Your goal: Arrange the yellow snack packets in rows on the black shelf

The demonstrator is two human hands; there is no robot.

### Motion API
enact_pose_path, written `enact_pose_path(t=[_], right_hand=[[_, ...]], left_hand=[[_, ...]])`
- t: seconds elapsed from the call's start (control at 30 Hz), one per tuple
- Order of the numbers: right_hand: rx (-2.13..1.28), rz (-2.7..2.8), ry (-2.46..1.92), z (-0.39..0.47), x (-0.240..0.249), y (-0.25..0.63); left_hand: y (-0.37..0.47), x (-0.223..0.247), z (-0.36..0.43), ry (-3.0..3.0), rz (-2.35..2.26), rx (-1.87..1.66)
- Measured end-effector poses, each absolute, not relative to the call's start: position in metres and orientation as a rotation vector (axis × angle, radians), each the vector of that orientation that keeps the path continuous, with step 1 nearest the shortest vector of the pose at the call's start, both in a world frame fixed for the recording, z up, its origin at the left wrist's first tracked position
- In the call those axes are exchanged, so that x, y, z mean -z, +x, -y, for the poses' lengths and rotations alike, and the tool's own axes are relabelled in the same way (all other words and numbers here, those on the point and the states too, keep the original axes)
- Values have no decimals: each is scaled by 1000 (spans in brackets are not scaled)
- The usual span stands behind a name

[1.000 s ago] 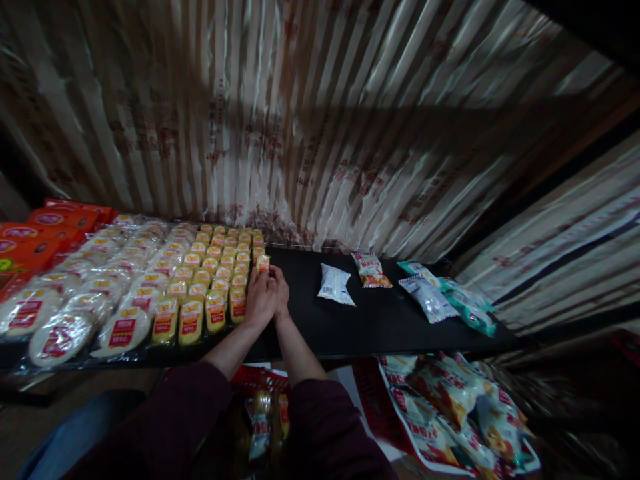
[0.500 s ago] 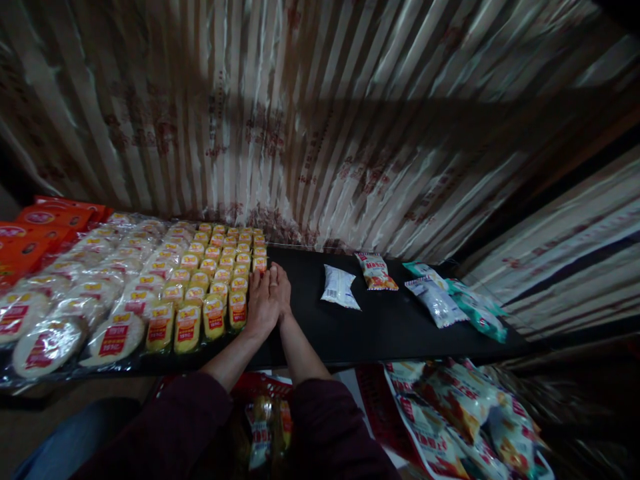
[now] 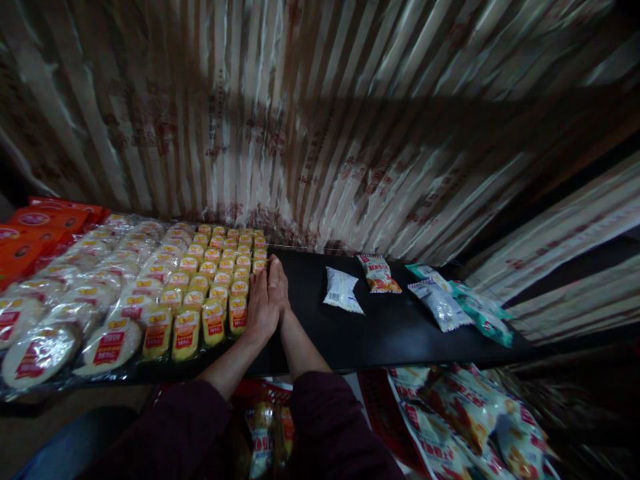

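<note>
Rows of yellow wrapped cakes (image 3: 213,319) stand on the black shelf (image 3: 320,337). My left hand (image 3: 261,307) rests against the right end of these rows, its fingers extended and pointing away from me. Pressed alongside it on the right is my right hand (image 3: 279,287), also with straight fingers. The two hands touch each other, and neither shows anything held. Left of the yellow cakes lie rows of round white wrapped cakes (image 3: 111,343). To the right of my hands, a white packet (image 3: 342,290) lies flat on the shelf.
A red and white packet (image 3: 379,273), a silver packet (image 3: 440,305) and green packets (image 3: 483,313) lie further right. Orange packages (image 3: 43,223) are at the far left. Below the shelf are a bag of snack packets (image 3: 465,407) and a red basket (image 3: 257,389). Striped sheeting hangs behind.
My hands have turned more edge-on, standing more upright against the yellow cakes. The view has shifted slightly.
</note>
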State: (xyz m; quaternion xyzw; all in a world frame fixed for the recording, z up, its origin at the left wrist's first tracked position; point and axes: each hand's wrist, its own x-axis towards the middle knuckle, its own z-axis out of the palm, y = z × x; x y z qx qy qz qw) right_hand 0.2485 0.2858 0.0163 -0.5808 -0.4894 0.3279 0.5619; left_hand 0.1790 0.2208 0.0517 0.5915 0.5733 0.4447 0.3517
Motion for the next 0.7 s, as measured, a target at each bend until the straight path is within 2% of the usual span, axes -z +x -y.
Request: enact_pose_path(t=[0.47, 0.7], right_hand=[[-939, 1123, -1362, -325, -11, 245], [-847, 1113, -1323, -316, -3, 252]], left_hand=[[183, -52, -221, 1469, -1494, -1118], [183, -56, -216, 1511, -1498, -1140]])
